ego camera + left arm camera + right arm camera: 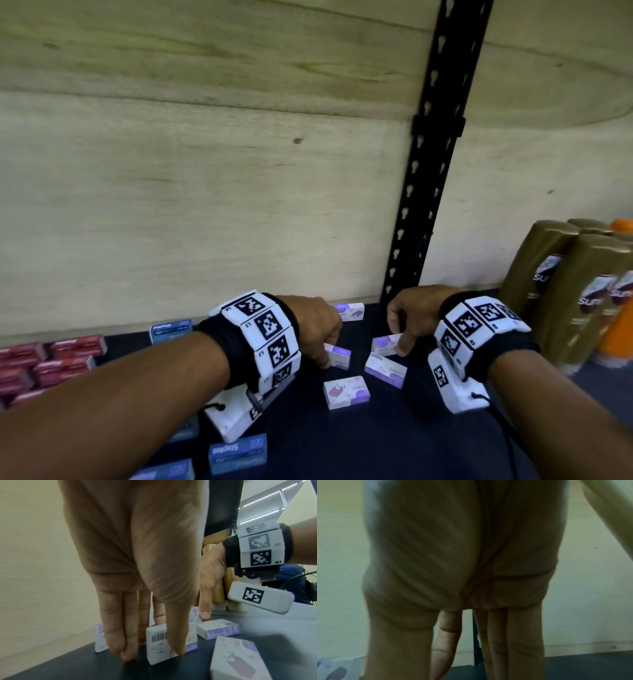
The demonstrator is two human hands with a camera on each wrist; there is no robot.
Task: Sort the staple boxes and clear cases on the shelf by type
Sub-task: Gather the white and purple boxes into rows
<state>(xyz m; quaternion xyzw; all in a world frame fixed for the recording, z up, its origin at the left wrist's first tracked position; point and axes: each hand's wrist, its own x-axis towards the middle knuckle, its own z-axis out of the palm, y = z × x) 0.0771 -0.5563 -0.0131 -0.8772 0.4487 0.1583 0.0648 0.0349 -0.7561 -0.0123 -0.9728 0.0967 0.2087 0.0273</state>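
Note:
Several white-and-purple staple boxes lie scattered on the dark shelf (428,445). My left hand (327,356) (154,655) pinches one white-and-purple box (339,356) (157,642) that stands on its edge, thumb in front and fingers behind. My right hand (397,337) (428,673) pinches a second such box (383,342) close by; its thumb (204,608) points down. Two more boxes lie flat just in front (385,369) (346,392), and another (350,311) stands by the back wall. The wrist view of the right hand is dim, with a pale box (339,668) at its lower left.
Red staple boxes (51,359) are grouped at the far left. Blue staple boxes lie behind my left wrist (170,330) and near the front edge (237,452). Gold shampoo bottles (565,291) stand at the right. A black upright (421,212) runs up the plywood back wall.

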